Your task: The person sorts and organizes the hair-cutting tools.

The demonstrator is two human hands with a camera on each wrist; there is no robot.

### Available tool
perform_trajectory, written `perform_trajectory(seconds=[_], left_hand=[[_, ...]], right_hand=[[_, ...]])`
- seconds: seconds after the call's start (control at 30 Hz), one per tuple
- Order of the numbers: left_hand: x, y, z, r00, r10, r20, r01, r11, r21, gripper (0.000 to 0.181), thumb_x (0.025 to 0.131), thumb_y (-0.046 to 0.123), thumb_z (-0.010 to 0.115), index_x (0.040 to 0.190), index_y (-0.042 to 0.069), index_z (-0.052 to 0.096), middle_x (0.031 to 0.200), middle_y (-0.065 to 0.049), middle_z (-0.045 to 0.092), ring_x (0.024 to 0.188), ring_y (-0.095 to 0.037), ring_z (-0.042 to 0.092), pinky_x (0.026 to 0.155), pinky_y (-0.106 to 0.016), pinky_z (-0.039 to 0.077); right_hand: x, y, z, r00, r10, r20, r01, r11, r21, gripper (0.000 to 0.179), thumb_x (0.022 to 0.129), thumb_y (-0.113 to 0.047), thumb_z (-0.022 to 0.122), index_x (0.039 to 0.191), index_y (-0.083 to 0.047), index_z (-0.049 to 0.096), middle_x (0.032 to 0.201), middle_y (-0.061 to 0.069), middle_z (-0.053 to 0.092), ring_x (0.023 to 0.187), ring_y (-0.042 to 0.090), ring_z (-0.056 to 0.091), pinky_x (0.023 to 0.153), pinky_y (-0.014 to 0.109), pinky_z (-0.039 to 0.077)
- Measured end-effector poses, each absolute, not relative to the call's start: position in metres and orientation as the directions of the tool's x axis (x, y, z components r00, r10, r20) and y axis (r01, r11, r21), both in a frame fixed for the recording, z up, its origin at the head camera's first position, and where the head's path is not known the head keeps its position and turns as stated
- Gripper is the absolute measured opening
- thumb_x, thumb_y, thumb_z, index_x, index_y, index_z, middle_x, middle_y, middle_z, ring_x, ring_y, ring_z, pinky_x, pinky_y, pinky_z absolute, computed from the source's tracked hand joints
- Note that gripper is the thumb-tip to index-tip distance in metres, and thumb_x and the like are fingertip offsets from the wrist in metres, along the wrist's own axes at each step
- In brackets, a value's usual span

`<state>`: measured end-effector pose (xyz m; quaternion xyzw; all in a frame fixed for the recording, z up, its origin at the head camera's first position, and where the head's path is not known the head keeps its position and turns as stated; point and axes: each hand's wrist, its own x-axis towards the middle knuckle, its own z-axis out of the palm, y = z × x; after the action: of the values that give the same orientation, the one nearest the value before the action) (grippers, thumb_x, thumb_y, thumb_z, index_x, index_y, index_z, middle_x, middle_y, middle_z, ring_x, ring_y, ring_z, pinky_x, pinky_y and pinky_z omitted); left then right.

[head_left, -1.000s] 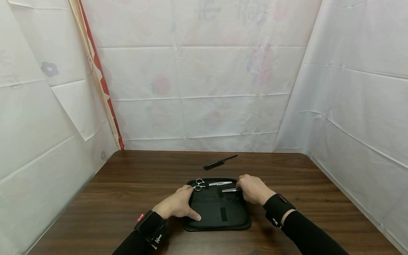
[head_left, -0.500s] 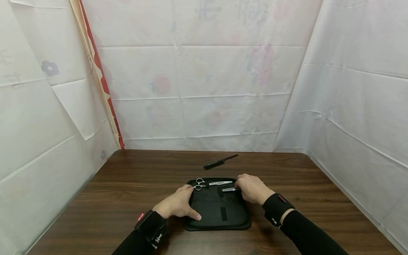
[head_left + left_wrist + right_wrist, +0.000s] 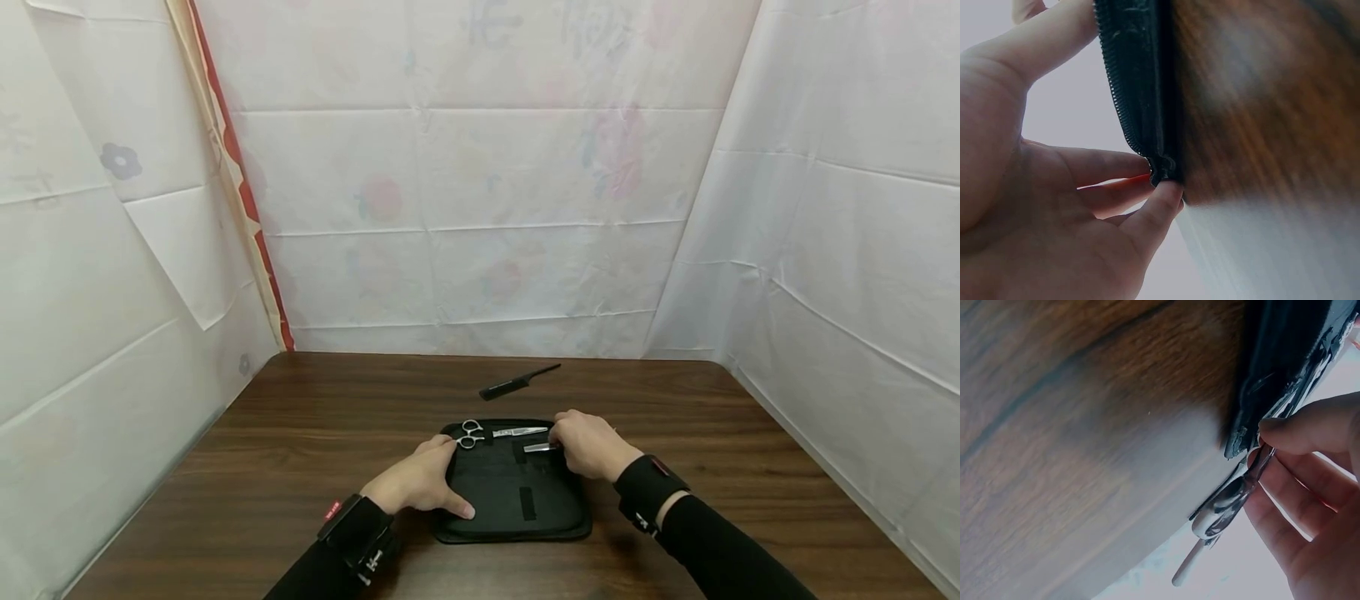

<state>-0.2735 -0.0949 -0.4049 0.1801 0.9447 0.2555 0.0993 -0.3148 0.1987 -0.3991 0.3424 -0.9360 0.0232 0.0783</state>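
Note:
A black zip case (image 3: 487, 508) with strap loops lies on the wooden table. My left hand (image 3: 420, 479) grips its left edge, thumb over the near side and fingers at the far corner; the left wrist view shows fingertips on either side of the zip edge. My right hand (image 3: 595, 446) pinches a pair of metal scissors at the case's right edge. Their blades (image 3: 538, 447) point left over the case, while the handle rings (image 3: 1213, 515) jut past the fingers in the right wrist view. A second pair of scissors (image 3: 470, 435) lies along the case's far side, rings to the left.
Beyond the case, a black tail comb (image 3: 506, 387) lies on the brown table (image 3: 337, 400). White patterned sheets (image 3: 465, 275) hang behind the table and at both sides. The case has another dark strap (image 3: 527, 503) near its front.
My right hand has shifted slightly left along the scissors, so less of their blades shows. My left hand, the case and the comb stay put.

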Motion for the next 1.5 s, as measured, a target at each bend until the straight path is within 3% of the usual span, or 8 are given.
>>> perform_trajectory(seconds=[0.7,1.5], left_hand=[[-0.2731,-0.0940,-0.4060,-0.914,0.393,-0.104,0.288,0.806,0.517,0.106,0.071,0.040,0.094,0.149,-0.009,0.041,0.158,-0.022,0.035,0.145,-0.038,0.033,0.112,-0.055,0.036],[-0.2739,-0.0942,-0.4045,-0.915,0.388,-0.115,0.279,0.811,0.515,0.106,0.072,0.040,0.093,0.150,-0.009,0.040,0.158,-0.021,0.034,0.146,-0.038,0.032,0.112,-0.055,0.036]], right_hand=[[-0.3158,0.1947,-0.4044,-0.761,-0.631,0.151,-0.640,0.768,-0.022,0.026,0.092,0.009,0.062,0.099,-0.010,0.078,0.092,0.003,0.064,0.095,0.027,0.066,0.075,0.039,0.057],[-0.3166,0.1905,-0.4035,-0.772,-0.622,0.130,-0.629,0.777,-0.019,0.026,0.091,0.008,0.064,0.097,-0.013,0.078,0.090,0.001,0.062,0.090,0.023,0.064,0.071,0.036,0.055]])
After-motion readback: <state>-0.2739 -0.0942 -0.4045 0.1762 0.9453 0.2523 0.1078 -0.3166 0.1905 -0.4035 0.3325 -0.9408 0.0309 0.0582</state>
